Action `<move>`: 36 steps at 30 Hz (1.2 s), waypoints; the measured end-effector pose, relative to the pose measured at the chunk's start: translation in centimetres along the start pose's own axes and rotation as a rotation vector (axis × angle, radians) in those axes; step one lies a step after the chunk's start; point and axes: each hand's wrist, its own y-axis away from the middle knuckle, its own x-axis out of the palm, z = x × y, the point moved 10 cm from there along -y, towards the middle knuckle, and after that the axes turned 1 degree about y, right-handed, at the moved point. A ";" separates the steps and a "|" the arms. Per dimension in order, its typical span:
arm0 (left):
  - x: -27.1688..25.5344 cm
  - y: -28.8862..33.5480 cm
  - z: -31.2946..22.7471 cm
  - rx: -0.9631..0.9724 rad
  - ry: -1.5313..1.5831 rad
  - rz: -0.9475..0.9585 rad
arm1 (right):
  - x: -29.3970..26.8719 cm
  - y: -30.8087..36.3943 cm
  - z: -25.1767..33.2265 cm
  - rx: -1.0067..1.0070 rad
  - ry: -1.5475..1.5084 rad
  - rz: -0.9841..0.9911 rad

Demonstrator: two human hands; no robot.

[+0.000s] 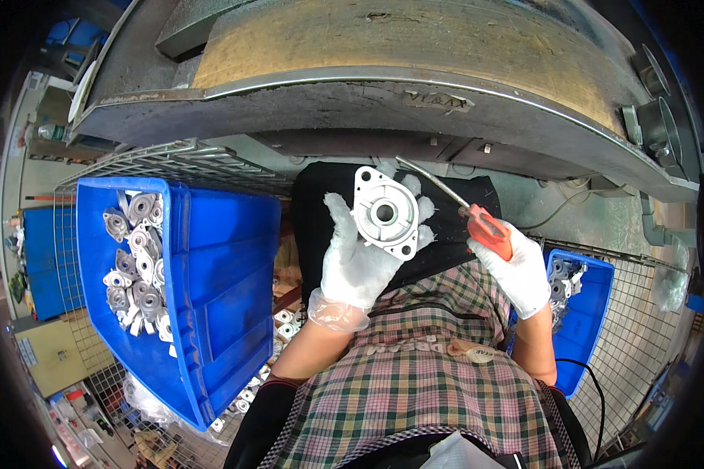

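My left hand (360, 270), in a white glove, holds up a silvery cast metal flange (374, 227). The part has a round hole in its middle and a smaller hole in each of its two ears. Its thumb stands clear to the left, and the other fingers show past the flange's right edge. In my right hand (516, 270), also gloved in white, is the red handle of a tool with a long thin metal shaft (438, 182). That shaft points up and left, its tip above and right of the flange, apart from it. The tool's exact kind I cannot make out.
A blue bin (227, 313) on the left holds several similar metal castings (142, 242). Another blue bin (602, 293) with castings stands at the right, by a wire mesh cage (641, 320). Ahead runs the metal-edged workbench (328, 76), with metal cups (661, 129) at its right end.
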 end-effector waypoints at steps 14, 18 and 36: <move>-3.0 -1.8 -1.6 0.077 -0.022 -0.038 | -0.3 0.2 -0.6 0.020 -0.030 0.013; -12.1 -4.8 -2.7 0.086 0.027 -0.328 | 1.4 0.1 -0.6 -0.006 0.299 0.199; -25.4 -12.6 -3.5 0.198 -0.383 -0.179 | 5.8 -5.4 -3.3 0.097 0.733 0.444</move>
